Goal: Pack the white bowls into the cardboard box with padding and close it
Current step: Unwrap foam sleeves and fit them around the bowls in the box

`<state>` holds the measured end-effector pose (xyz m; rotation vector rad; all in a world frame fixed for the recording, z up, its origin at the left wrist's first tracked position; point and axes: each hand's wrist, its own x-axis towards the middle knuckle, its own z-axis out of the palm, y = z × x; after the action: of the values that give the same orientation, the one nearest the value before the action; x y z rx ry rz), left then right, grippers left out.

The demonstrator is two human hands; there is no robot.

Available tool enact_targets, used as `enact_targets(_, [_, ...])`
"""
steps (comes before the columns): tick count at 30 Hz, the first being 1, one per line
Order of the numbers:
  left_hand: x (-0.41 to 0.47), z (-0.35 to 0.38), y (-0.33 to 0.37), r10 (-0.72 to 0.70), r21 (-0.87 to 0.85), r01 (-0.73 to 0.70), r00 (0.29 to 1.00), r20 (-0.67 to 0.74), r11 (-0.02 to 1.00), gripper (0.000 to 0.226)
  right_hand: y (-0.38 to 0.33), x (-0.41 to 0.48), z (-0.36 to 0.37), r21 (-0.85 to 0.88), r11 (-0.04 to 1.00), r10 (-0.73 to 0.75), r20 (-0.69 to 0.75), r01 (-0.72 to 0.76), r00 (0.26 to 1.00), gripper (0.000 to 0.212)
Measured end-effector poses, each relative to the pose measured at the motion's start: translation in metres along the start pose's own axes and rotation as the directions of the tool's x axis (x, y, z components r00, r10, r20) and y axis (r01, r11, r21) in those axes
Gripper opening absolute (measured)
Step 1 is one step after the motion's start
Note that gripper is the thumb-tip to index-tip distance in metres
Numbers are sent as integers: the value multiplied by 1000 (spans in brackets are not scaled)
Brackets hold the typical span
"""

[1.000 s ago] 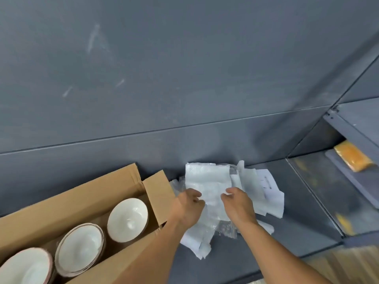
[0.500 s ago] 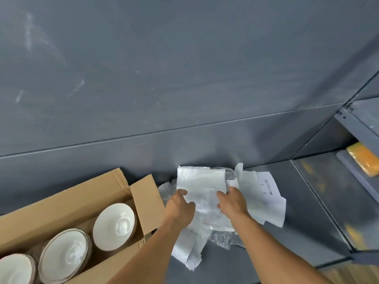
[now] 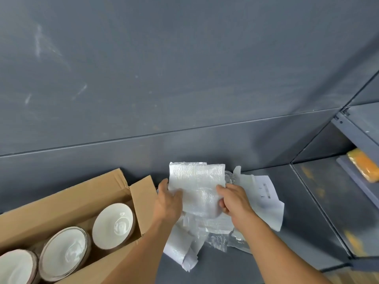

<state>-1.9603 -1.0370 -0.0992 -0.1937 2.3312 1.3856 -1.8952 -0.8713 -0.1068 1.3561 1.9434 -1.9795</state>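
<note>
White bowls [image 3: 112, 226], 3 in cardboard box [image 3: 61, 199], leftmost cut off; left hand [image 3: 169, 203] and right hand [image 3: 235, 199] grip foam sheet [image 3: 196, 181]

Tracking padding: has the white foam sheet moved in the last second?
Yes: the white foam sheet rose slightly, its top farther above the brown cardboard box flap.

An orange packet [image 3: 364, 168] lies on a grey metal shelf [image 3: 348, 175]

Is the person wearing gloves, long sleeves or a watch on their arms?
No gloves: the left hand and the right hand are bare. The left forearm and the right forearm are bare too, with no sleeve in view. No watch, bracelet or ring shows.
</note>
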Motion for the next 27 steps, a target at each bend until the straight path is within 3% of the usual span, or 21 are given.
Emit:
enact_targets(4, [-16,-20,0,104,-97,-108,994,-42,989,49,-5,-9,-4,-10,999,-47,43,47,998,19])
enact_targets(8, [-31,-47,-6,204,-20,-207,974,-100,978,43,-8,-19,7,-2,994,-110,62,111,992,12])
enact_targets(9, [-34,-54,-9,219,8,-220,969,-114,975,40,-8,-23,12,3,992,-129,60,129,990,19])
enact_targets(11, [-41,-69,-16,220,61,-213,966,-138,975,36,-9,-32,23,10,981,-195,87,194,977,34])
enact_targets(14, [-49,-93,-27,181,73,-170,966,-186,983,35,-15,-48,39,-24,949,-301,214,313,929,30])
enact_targets(21, [-69,-143,-52,118,142,-79,949,-293,987,39,-24,-69,80,-257,840,-345,426,478,836,39])
enact_targets(27, [-82,-168,-66,94,124,-60,953,-288,990,15,-26,-80,103,-351,745,-366,496,567,788,9])
